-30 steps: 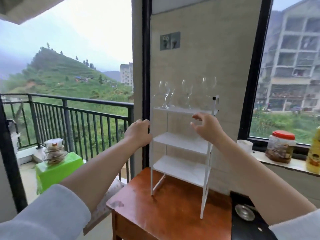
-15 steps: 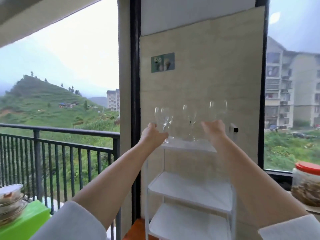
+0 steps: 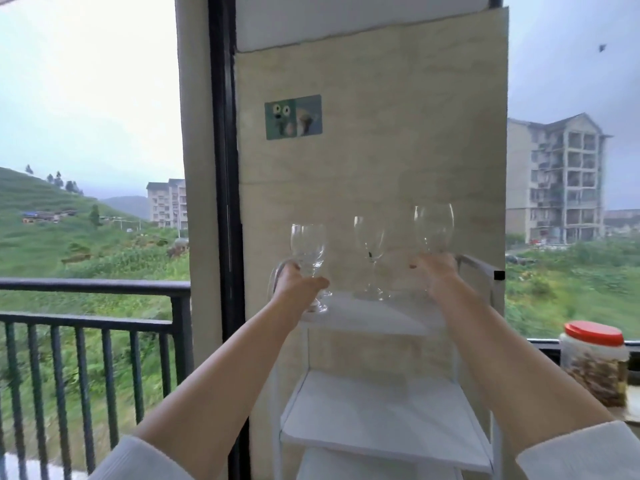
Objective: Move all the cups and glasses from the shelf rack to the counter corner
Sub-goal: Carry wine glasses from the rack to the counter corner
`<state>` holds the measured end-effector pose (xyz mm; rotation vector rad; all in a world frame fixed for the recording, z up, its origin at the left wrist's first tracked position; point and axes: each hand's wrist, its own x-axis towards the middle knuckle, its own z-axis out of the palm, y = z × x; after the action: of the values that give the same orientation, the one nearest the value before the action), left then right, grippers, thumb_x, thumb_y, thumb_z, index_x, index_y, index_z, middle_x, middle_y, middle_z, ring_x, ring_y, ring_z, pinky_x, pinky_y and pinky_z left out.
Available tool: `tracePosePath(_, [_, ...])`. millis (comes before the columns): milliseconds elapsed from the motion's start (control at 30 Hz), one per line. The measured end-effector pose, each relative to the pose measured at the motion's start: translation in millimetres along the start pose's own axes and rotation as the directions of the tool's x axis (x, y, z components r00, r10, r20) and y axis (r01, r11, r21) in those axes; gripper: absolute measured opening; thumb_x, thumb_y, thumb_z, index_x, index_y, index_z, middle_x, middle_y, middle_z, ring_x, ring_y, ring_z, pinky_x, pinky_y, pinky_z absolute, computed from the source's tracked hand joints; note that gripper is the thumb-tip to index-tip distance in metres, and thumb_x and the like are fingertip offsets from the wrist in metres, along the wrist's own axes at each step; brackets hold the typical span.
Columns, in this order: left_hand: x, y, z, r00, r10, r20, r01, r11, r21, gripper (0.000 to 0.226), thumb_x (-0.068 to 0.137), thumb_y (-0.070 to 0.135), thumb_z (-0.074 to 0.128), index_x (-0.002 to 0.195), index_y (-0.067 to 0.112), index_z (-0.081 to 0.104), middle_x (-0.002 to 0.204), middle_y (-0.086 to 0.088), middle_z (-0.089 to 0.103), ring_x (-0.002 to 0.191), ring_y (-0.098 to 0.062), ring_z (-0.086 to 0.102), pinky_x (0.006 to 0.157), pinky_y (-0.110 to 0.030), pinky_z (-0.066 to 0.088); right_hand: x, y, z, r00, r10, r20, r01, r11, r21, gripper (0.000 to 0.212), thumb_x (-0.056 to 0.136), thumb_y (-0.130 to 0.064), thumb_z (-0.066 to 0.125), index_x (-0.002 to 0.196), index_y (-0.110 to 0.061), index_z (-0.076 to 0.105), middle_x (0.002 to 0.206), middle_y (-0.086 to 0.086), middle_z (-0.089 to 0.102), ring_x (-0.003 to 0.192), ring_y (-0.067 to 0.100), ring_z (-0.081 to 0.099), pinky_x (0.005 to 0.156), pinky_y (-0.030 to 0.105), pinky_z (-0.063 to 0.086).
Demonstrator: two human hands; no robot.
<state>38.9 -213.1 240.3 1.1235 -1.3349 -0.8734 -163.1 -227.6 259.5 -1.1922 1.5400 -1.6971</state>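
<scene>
Wall panel: a beige tiled panel [image 3: 374,188] stands behind the rack, between a balcony opening on the left and a window on the right.
Railing: a dark metal railing [image 3: 93,306] runs across the lower left, with green hillside beyond it.
Shelf rack: a white tiered shelf rack [image 3: 381,424] stands against the panel; its top shelf carries the glasses, and the shelf below it is bare white.
Jar: a clear jar with a red lid [image 3: 594,362] sits on the ledge at the right, well apart from the rack.
Left hand: the left hand [image 3: 298,284] is raised to the top shelf; its grip is clenched round the stem of the left wine glass.
Right hand: the right hand [image 3: 438,271] is raised to the right end of the top shelf; its grip is closed just under the bowl of the right wine glass.
Left wine glass: the left wine glass [image 3: 309,245] is upright, its foot at the left front edge of the top shelf; a second glass may overlap it, blurred.
Middle wine glass: the middle wine glass [image 3: 370,244] stands upright on the top shelf between the two hands, touched by neither.
Right wine glass: the right wine glass [image 3: 434,227] is upright, its bowl higher than the other two; whether its foot rests on the shelf is hidden by the hand.
Sticker: a small green picture sticker [image 3: 293,116] is on the panel above the glasses.
</scene>
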Motion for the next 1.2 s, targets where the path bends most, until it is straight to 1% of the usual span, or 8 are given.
tracePosePath(67, [5,-2,-2,0.998,0.002,0.065,0.0,1.0,-0.029,0.021,0.081,0.001,0.06,0.09,0.016,0.049,0.069,-0.005,0.05,0.043,-0.008,0.048,0.028,-0.01,0.036,3,-2,2,1.0,0.009,-0.022,-0.01,0.999,-0.037,0.029,0.082,-0.001,0.053,0.06,-0.016,0.041,0.063,0.001,0.04,0.05,0.013,0.041,0.025,0.011,0.033])
tracePosePath(133, [8,-3,-3,0.993,-0.007,0.12,0.012,0.999,-0.04,0.02,0.081,0.001,0.06,0.073,0.016,0.049,0.055,-0.002,0.049,0.033,-0.005,0.046,0.035,-0.015,0.037,1,-4,4,0.998,0.01,-0.061,-0.008,0.999,0.034,0.033,0.08,0.004,0.055,0.054,-0.011,0.041,0.052,0.006,0.039,0.045,0.016,0.035,0.032,0.022,0.034])
tracePosePath(233, [9,-2,-2,0.986,-0.009,0.165,0.032,0.99,-0.135,0.024,0.08,-0.003,0.059,0.066,0.015,0.052,0.035,0.004,0.044,0.033,-0.01,0.038,0.037,-0.015,0.032,-14,-10,11,0.997,-0.018,-0.078,0.023,0.998,0.067,0.034,0.076,0.007,0.055,0.051,-0.01,0.042,0.037,0.006,0.038,0.032,0.016,0.03,0.029,0.012,0.023])
tracePosePath(367, [-4,6,8,0.972,0.069,0.223,-0.006,0.963,-0.269,0.028,0.078,-0.012,0.056,0.065,0.012,0.049,0.053,-0.003,0.032,0.024,-0.006,0.029,0.041,-0.017,0.027,-42,-18,5,0.996,-0.09,-0.011,0.091,0.993,0.08,0.037,0.078,0.005,0.055,0.05,-0.012,0.039,0.026,-0.003,0.032,0.018,0.007,0.024,0.027,0.009,0.017])
tracePosePath(533, [-32,16,23,0.904,0.162,0.396,-0.053,0.961,-0.271,0.031,0.077,-0.013,0.055,0.064,0.013,0.045,0.049,-0.004,0.033,0.022,-0.008,0.03,0.05,-0.02,0.026,-97,-21,-30,0.979,-0.191,0.07,0.174,0.965,0.198,0.04,0.081,0.006,0.053,0.054,-0.017,0.033,0.023,-0.011,0.025,0.021,0.002,0.019,0.03,0.008,0.016])
tracePosePath(833, [-114,-6,102,0.566,0.241,0.788,0.072,0.938,-0.339,0.045,0.077,-0.02,0.051,0.053,0.016,0.037,0.028,0.009,0.028,0.021,-0.006,0.024,0.035,-0.008,0.024,-191,19,-141,0.989,-0.113,-0.093,0.127,0.978,0.165,0.04,0.079,0.014,0.05,0.058,-0.015,0.035,0.024,-0.011,0.028,0.019,0.001,0.021,0.033,0.003,0.019])
tracePosePath(1033, [-204,19,179,0.342,0.268,0.901,0.164,0.927,-0.338,0.039,0.077,-0.021,0.051,0.062,0.013,0.038,0.031,0.009,0.03,0.023,-0.005,0.024,0.033,-0.009,0.026,-259,26,-233,0.955,-0.013,-0.296,0.033,0.998,0.06,0.04,0.08,0.013,0.05,0.059,-0.017,0.033,0.023,-0.01,0.025,0.019,0.0,0.019,0.033,0.003,0.016])
tracePosePath(1200, [-313,53,241,0.159,0.315,0.935,0.252,0.903,-0.347,0.051,0.077,-0.023,0.047,0.049,0.016,0.031,0.027,0.011,0.028,0.021,-0.004,0.023,0.034,-0.007,0.025,-351,14,-333,0.866,-0.041,-0.499,0.034,0.999,-0.023,0.044,0.079,0.015,0.046,0.057,-0.019,0.029,0.026,-0.011,0.021,0.021,0.0,0.016,0.035,0.003,0.014])
